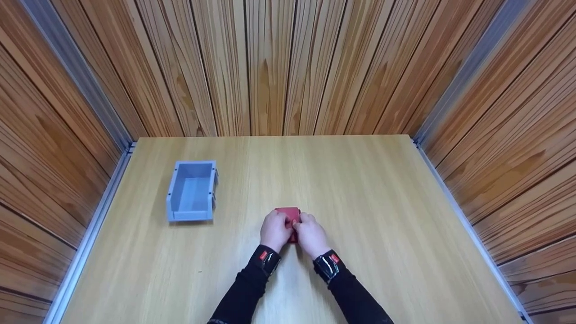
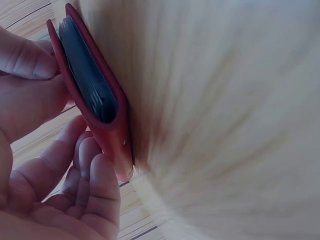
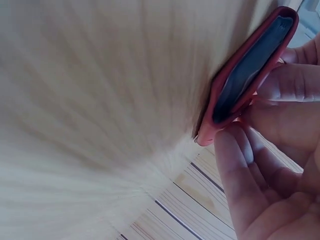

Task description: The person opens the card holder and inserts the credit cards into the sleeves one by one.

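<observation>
A small red card holder (image 1: 287, 210) lies on the table in front of me, between my two hands. Dark, thin sleeves (image 2: 87, 70) are stacked inside its folded red cover (image 2: 112, 137), seen edge-on in the left wrist view. My left hand (image 1: 275, 228) grips its left side, thumb pressed to the upper cover and other fingers curled by the folded edge. From the right, my right hand (image 1: 312, 234) pinches the same card holder, with its fingertips (image 3: 230, 142) at the near fold. The hands meet over the holder and hide much of its top.
Left of the hands, further back on the table, stands a blue-grey open-front plastic bin (image 1: 191, 216). The wooden tabletop (image 1: 382, 202) is bounded by wood-panelled walls (image 1: 270, 67) at the back and both sides, with metal rails (image 1: 85, 243) along the side edges.
</observation>
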`<state>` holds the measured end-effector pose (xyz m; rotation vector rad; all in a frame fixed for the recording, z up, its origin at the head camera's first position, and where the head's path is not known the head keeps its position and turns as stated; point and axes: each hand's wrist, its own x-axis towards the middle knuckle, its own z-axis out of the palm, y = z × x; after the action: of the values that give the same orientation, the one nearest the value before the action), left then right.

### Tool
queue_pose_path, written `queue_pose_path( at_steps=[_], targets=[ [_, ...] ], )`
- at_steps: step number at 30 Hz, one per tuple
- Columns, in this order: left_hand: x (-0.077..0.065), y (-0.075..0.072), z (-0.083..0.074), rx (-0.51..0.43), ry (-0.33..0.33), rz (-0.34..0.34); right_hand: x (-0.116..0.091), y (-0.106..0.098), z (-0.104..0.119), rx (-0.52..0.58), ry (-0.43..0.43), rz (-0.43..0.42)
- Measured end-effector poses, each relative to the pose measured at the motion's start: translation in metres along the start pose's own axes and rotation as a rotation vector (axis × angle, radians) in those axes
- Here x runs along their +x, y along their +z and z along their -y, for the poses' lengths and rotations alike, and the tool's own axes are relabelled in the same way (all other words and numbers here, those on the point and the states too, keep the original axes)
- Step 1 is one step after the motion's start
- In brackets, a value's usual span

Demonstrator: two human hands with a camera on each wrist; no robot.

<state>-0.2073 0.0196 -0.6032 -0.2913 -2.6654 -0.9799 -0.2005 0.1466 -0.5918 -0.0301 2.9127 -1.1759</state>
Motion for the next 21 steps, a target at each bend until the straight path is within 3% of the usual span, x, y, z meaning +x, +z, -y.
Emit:
queue_pose_path(
  at_steps=[4,7,13,21],
  targets=[
    [-0.0001,0.0000,0.0005,0.004,0.007,0.000,-0.0024,0.0014,0.0008,-0.241,-0.222,-0.044],
    [-0.0003,0.0002,0.0013,0.004,0.019,-0.003,-0.0048,0.0021,0.0008,-0.346,-0.347,-0.093],
    [0.0006,-0.0003,0.0027,0.018,0.034,-0.021,-0.0069,0.0043,-0.0052,-0.482,-0.483,-0.144],
    [-0.0006,-0.0012,0.0015,0.002,-0.002,0.017,-0.0077,0.0011,-0.0041,-0.374,-0.426,-0.122]
  ],
)
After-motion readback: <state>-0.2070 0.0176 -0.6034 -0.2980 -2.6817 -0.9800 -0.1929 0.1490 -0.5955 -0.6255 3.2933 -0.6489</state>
